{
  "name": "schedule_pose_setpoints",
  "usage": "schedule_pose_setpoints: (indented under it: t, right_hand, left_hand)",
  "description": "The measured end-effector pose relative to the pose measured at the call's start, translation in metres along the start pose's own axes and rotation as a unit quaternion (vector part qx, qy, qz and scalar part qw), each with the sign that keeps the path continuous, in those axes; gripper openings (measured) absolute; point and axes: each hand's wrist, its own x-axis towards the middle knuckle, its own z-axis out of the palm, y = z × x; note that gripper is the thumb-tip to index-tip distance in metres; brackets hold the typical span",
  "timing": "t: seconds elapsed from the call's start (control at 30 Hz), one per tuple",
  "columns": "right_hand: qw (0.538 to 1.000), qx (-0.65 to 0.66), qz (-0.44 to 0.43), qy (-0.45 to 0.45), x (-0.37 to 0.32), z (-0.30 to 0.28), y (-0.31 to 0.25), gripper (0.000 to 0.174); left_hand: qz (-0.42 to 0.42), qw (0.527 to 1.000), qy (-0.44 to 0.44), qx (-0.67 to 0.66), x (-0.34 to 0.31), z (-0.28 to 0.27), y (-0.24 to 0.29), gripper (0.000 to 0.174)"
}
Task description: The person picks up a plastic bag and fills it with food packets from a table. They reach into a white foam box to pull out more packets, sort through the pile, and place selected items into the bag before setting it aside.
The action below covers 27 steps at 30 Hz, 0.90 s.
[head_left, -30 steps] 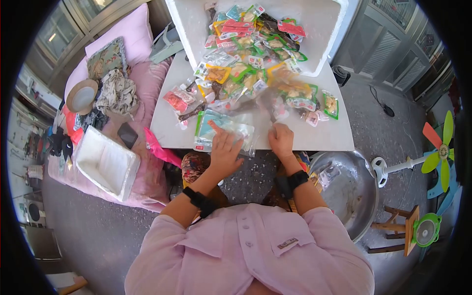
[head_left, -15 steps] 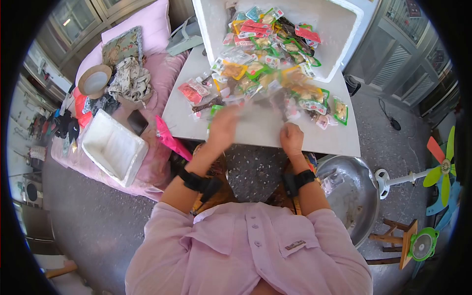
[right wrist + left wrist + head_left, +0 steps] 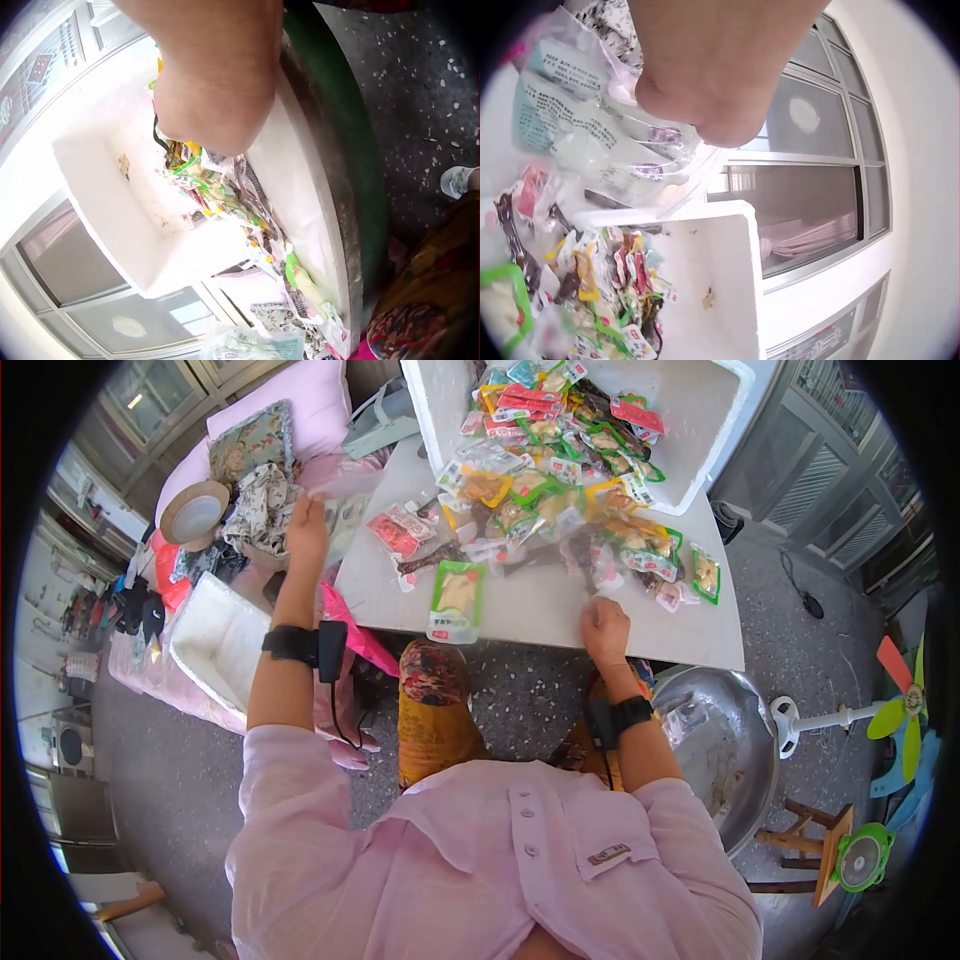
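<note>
My left hand (image 3: 308,530) is out past the table's left side and pinches a clear plastic bag (image 3: 592,150), with printed bluish packets inside; its fingertips are hidden in the left wrist view. In the head view the bag is pale and blurred beside the hand. My right hand (image 3: 605,630) rests at the table's front edge with fingers loosely curled, nothing seen in it. A green-edged food packet (image 3: 457,602) lies flat near the front edge, between the hands. Farther back is a heap of mixed snack packets (image 3: 540,510), spilling from a white foam box (image 3: 690,450).
The white table (image 3: 540,615) stands before me. At left, a pink-covered bed (image 3: 130,675) holds a foam lid (image 3: 215,630), a straw hat (image 3: 192,515) and clothes. A large metal basin (image 3: 725,760) is on the floor at right, near a fan (image 3: 912,700) and a wooden stool (image 3: 815,835).
My left hand has lifted the clear bag off the table's front and carried it left, uncovering the green-edged packet. My right hand has stayed at the table edge. The head view has shifted slightly.
</note>
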Motion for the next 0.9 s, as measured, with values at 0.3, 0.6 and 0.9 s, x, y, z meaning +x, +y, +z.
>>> schedule_pose_setpoints:
  t: [0.3, 0.6, 0.9]
  right_hand:
    - [0.974, 0.09, -0.203, -0.04, 0.015, 0.016, -0.103, 0.023]
    - [0.936, -0.004, -0.225, -0.272, 0.008, 0.101, -0.184, 0.044]
    - [0.928, -0.146, -0.142, -0.314, 0.03, 0.07, -0.11, 0.044]
  left_hand:
    - [0.034, 0.993, -0.041, 0.105, -0.103, 0.043, -0.095, 0.019]
    - [-0.026, 0.997, -0.041, -0.063, -0.123, 0.044, -0.098, 0.022]
    - [0.09, 0.99, -0.106, 0.029, -0.134, 0.035, -0.102, 0.022]
